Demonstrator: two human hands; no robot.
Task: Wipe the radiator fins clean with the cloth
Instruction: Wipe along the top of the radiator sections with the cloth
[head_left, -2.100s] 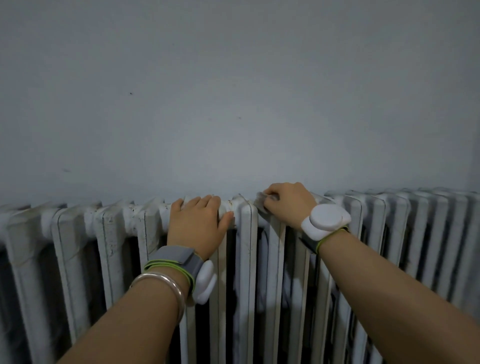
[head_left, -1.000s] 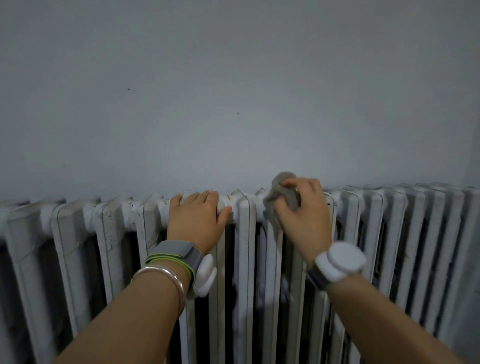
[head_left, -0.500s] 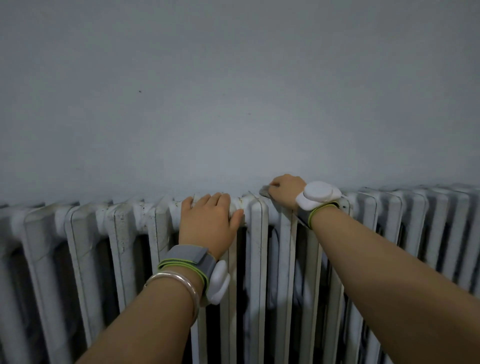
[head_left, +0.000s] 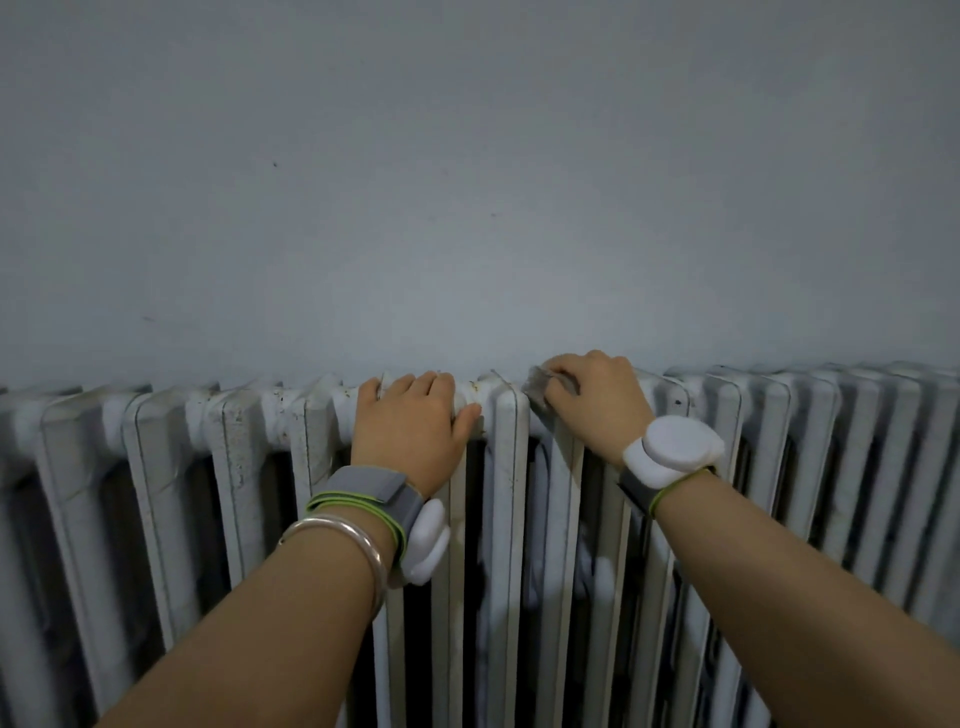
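Plain grey-blue wall (head_left: 467, 208) up top, a few tiny dark specks on it. Silver bangle (head_left: 337, 535) just beside a grey strap (head_left: 363, 486) with a white pod (head_left: 427, 540); a second white pod (head_left: 672, 449) is further right.

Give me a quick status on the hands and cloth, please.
Left hand flat on radiator top. Right hand gripping grey cloth alongside. No obstruction seen.

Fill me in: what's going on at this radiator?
A person is wiping a white radiator below a bare wall. The right hand grips a small grey cloth and presses it on the top of a fin near the middle. The left hand rests on the tops of the fins just beside it. Dark specks show on fins further left.
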